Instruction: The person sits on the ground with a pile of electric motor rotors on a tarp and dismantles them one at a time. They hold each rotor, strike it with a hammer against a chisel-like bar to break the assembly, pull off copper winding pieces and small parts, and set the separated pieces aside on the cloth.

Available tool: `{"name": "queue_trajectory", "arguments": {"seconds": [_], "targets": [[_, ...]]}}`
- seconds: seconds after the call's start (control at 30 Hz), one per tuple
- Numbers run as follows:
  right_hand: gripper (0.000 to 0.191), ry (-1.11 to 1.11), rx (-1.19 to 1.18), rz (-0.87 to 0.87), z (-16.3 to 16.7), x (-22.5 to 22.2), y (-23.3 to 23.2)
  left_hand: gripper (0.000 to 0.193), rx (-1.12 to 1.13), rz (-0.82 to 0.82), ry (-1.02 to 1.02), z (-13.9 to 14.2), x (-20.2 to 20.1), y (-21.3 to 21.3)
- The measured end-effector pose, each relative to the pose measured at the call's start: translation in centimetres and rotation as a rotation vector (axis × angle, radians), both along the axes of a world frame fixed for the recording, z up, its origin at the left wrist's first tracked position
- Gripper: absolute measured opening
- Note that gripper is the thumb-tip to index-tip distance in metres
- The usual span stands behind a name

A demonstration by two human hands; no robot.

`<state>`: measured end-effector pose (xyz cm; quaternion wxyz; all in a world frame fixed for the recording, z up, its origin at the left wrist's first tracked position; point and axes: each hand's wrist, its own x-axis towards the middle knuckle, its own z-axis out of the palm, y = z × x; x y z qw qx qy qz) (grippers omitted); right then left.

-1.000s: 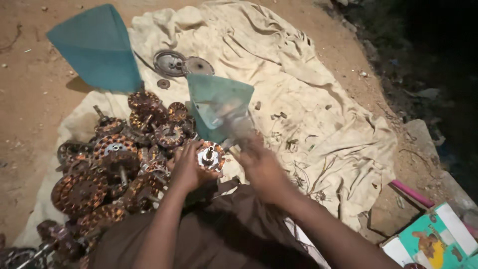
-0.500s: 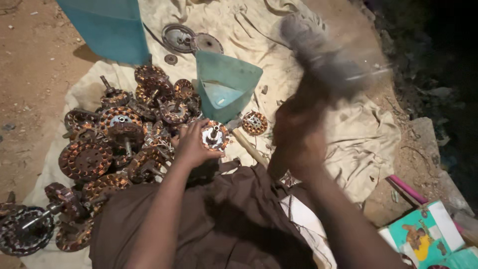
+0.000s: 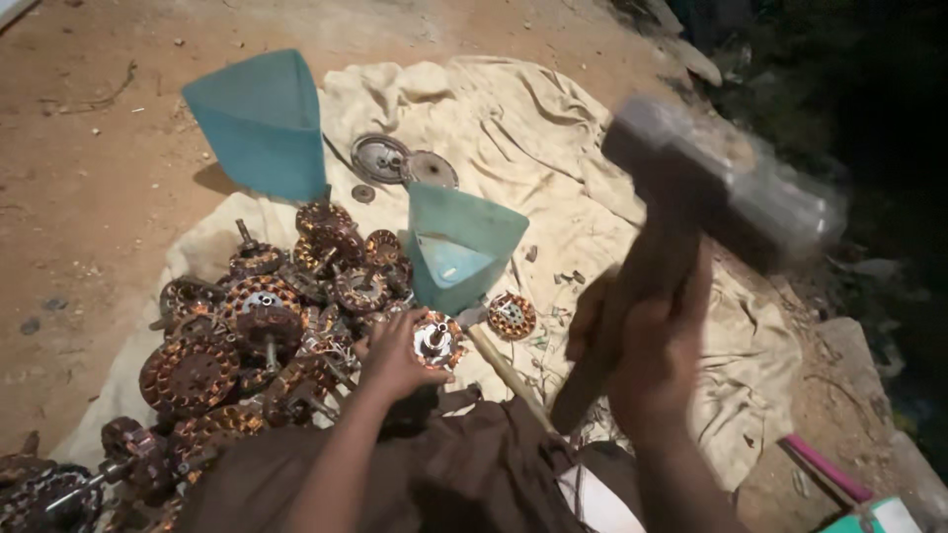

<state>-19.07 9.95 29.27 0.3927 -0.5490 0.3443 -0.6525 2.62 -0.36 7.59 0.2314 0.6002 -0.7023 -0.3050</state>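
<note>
Cream cloth, motor-winding pile, teal containers, raised hammer

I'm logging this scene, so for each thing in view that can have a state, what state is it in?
Hammer: raised, blurred, held by its handle.
Right hand: shut on the hammer.
Left hand: holds the stator.
Stator: propped on edge, shaft hole showing.
Stator pile: heaped on the cloth.
Cloth: spread out, wrinkled.
Near tub: tipped on its side.
Far tub: tipped.
Metal covers: lying flat.
</note>
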Motion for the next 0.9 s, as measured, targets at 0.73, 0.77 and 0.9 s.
{"name": "queue_trajectory", "arguments": {"seconds": [0.73,0.77,0.9], "targets": [[0.054,0.849,0.281,0.006,-9.6,2.4,-1.0,0.113,-0.008,0.024,0.03,-0.3,-0.3,-0.2],[0.058,0.656,0.553,0.077,-9.7,2.9,-1.0,0.11,0.021,0.026,0.032,-0.3,-0.2,-0.1],[0.062,0.426,0.779,-0.046,-3.9,2.4,-0.5,0.119,-0.069,0.035,0.047,0.3,-0.1,0.3]]}}
